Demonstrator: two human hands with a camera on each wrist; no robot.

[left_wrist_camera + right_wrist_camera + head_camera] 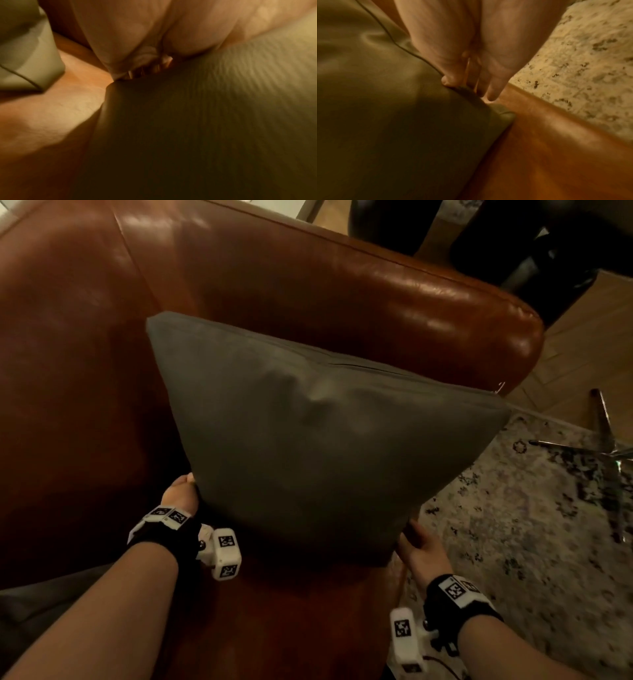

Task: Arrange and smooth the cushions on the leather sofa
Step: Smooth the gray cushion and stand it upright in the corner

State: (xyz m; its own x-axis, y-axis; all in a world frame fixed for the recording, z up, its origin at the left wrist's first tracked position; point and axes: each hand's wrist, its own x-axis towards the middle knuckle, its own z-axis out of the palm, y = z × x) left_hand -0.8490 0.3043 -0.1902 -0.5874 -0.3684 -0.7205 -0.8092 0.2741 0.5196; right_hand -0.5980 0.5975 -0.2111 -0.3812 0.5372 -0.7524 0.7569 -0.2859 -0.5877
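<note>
holding the grey cushion (318, 433) by its two near corners, one hand each. left hand (181, 491) is gripping the near-left corner; in the left wrist view its fingers (137, 44) are curling tight over the fabric edge, narrow, nothing else in them. right hand (416, 549) is taking the near-right corner; in the right wrist view the thumb is pressing down on the seam and the fingers (493, 86) are running long under and beside the corner, so it's reading as a pinch, not a full wrap.

cushion is sitting at the right end of the leather sofa (85, 371), over the seat, with its far zippered edge leaning toward the armrest (445, 313). whether the bottom is resting on the seat or hanging just above it, i can't tell. there's a dent showing in the middle of the face.

key relation: the cushion is lying straight ahead of both sets of fingers, with its held edge running left to right between the hands. both hands are equally on it, neither nearer. so my guess is the next move is pushing it forward and up against the sofa, then flattening that dent.

patterned rug (531, 525) is lying just beside the right hand, past the sofa's front edge.
</note>
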